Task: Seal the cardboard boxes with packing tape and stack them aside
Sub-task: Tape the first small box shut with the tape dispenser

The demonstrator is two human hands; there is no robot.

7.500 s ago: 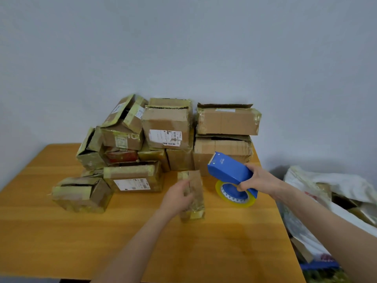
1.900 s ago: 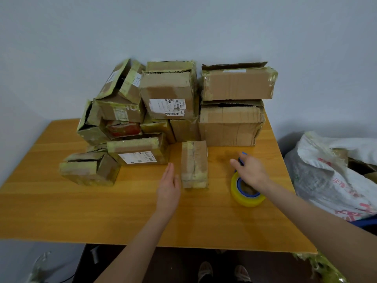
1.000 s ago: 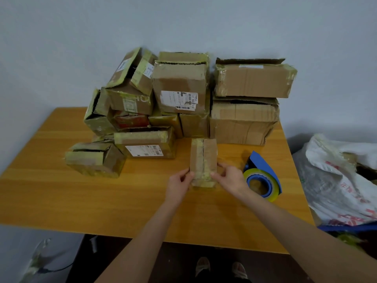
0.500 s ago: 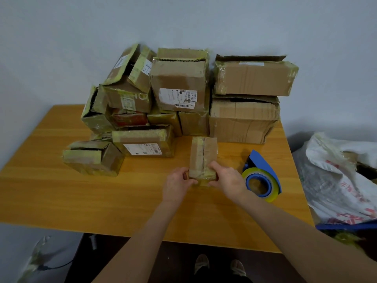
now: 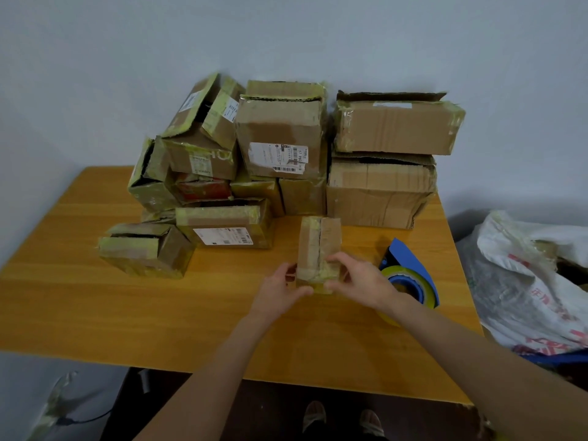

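Now both grips are on the small tape-wrapped brown cardboard box [image 5: 319, 246], near the middle of the orange wooden table [image 5: 95, 307].

On my feed the left grip [image 5: 280, 292] curls round the box's near left corner, thumb under the front edge, and the right grip [image 5: 359, 281] pinches the near right corner, forefinger laid over the top. The box is narrow and points away from me, with a seam down its top under yellowish tape; I cannot tell whether its near end is off the table. Just to its right lies the blue tape dispenser [image 5: 405, 259] with a yellowish tape roll [image 5: 428, 296], partly behind the right wrist. Behind the box, a heap of brown cardboard boxes [image 5: 280, 138] stands against the pale wall, several with gaping flaps. A white plastic sack [image 5: 525, 281] sits beyond the table's right edge.
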